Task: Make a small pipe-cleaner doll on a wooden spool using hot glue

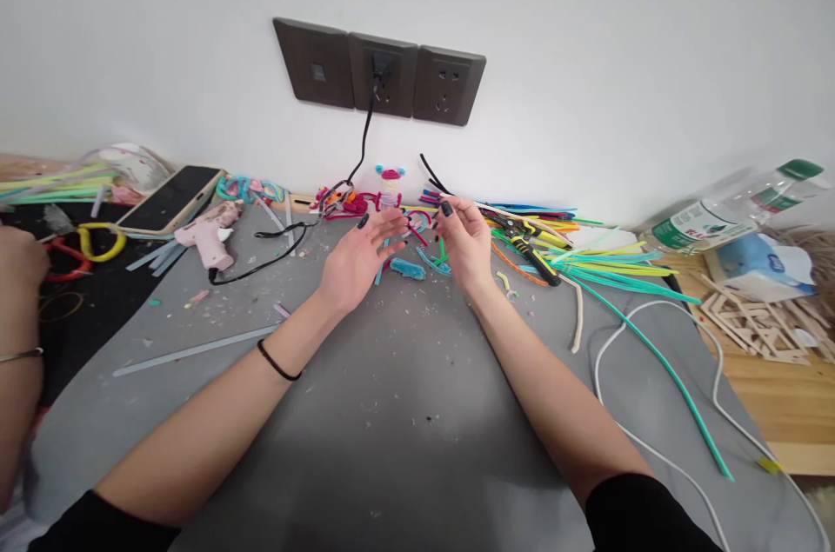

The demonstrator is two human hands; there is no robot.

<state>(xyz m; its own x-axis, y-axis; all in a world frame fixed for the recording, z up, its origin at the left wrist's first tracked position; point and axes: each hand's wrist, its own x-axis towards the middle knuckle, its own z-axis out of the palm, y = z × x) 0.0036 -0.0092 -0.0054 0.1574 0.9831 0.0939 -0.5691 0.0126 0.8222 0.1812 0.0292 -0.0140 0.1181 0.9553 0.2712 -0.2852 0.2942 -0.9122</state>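
Left hand (pixel 356 261) open, empty; right hand (pixel 464 241) grip pinching black pipe cleaner (pixel 431 174)

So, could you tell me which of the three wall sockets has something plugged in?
The middle socket: a black cord hangs from it; both outer sockets are empty.

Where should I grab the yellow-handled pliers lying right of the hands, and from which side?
Take the yellow-handled pliers by the handles, the end that points toward the person, probably coming from above with the right hand, which is nearest. The handles lie flat on the grey mat and clear of the pile; the jaw end lies among the pipe cleaners.
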